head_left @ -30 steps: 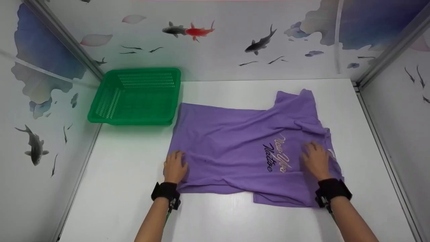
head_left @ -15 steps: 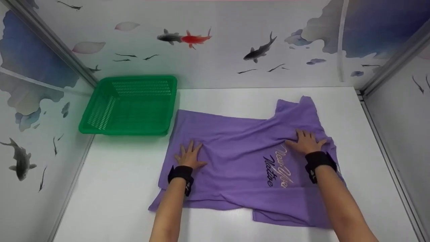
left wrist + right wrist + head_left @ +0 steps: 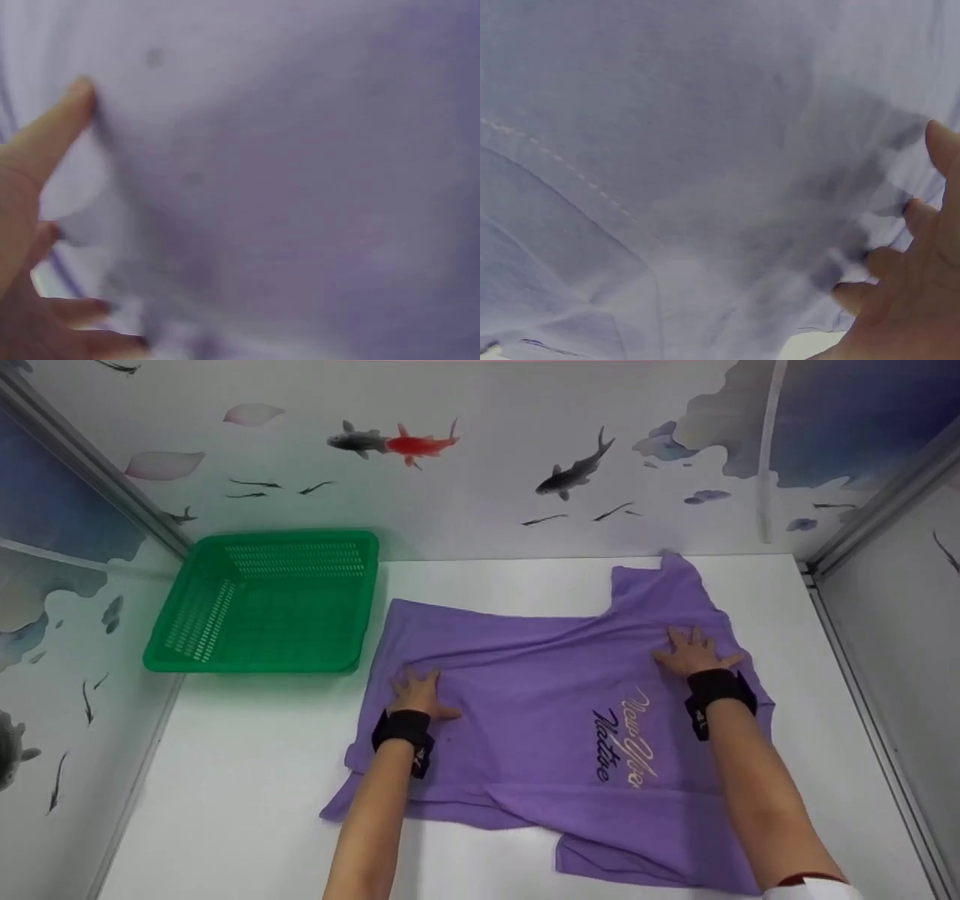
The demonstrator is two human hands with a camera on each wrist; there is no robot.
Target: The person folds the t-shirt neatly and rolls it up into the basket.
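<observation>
A purple T-shirt [image 3: 525, 712] lies spread sideways on the white table, its hem to the left and its sleeves to the right. Script lettering runs across its chest area. My left hand [image 3: 417, 694] rests on the cloth near the hem, fingers spread. On the upper right part, close to the neck and far sleeve, my right hand [image 3: 694, 652] lies with its fingers spread too. The left wrist view shows the left thumb [image 3: 64, 120] against the blurred cloth. Stitching curves across the T-shirt [image 3: 577, 176] in the right wrist view, with the right hand's fingertips at the right.
An open green plastic basket [image 3: 259, 619] with slotted sides stands at the back left, beside the shirt's hem. White panels printed with fish enclose the table [image 3: 225, 810] at the back and both sides. Folds run along the shirt's near edge.
The left hand has moved from the near hem corner inward onto the cloth. The right hand has shifted away from me toward the far sleeve. Both hands spread out, and the chest folds look flatter.
</observation>
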